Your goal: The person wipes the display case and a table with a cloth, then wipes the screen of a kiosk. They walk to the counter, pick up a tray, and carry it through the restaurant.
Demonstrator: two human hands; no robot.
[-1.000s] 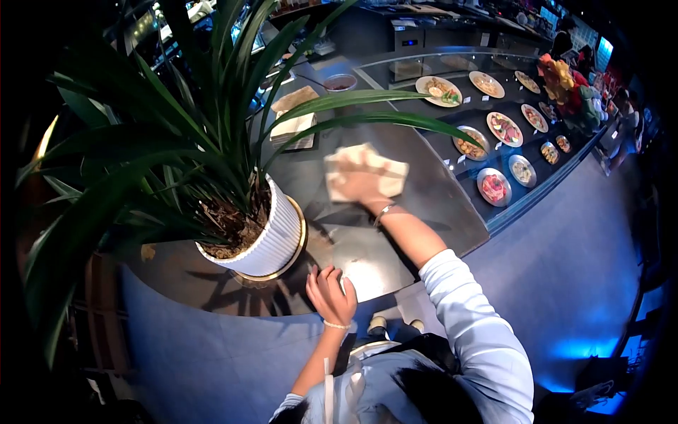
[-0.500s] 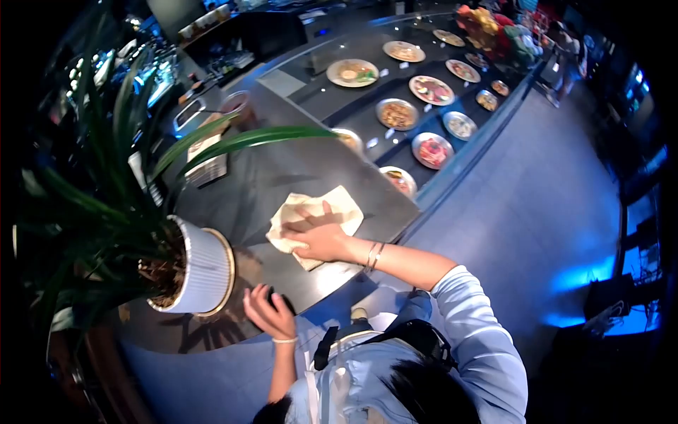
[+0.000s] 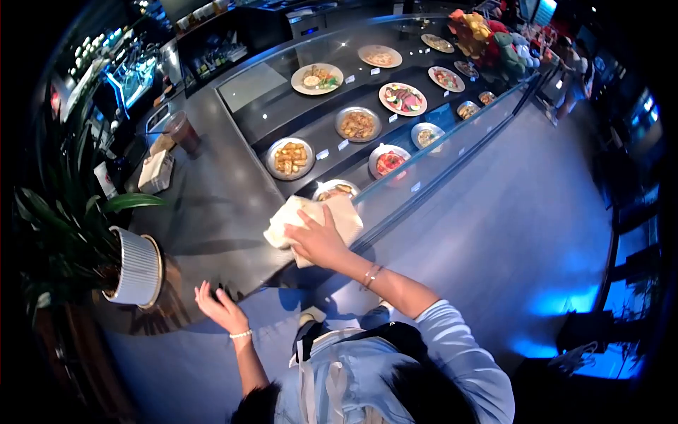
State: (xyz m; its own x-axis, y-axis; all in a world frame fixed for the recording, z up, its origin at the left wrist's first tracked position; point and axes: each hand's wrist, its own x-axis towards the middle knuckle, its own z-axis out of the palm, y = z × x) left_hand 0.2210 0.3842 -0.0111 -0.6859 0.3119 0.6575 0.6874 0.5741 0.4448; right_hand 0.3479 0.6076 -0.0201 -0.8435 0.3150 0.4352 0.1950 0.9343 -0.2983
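My right hand (image 3: 319, 239) presses on a cream cloth (image 3: 347, 218) at the corner of the dark counter (image 3: 212, 205), beside the glass display case. The fingers lie over the cloth, and part of it is bunched to their left. Just beyond the cloth, a plate of food (image 3: 335, 189) inside the case is partly hidden. My left hand (image 3: 221, 309) is empty, its fingers apart, near the counter's front edge. To its left stands a ribbed white pot (image 3: 138, 268) with a long-leaved green plant (image 3: 53, 212).
Several plates of food, including a plate of golden pieces (image 3: 290, 159), sit in the glass case (image 3: 438, 159). A dark drink cup (image 3: 182, 133) and a stack of napkins (image 3: 155, 172) stand on the counter. People (image 3: 568, 81) are at the far right; plush toys (image 3: 480, 39) top the case's far end.
My right hand has moved the cloth across the counter to its corner by the case. The view has shifted right, and my left hand stays near the counter's edge, fingers apart.
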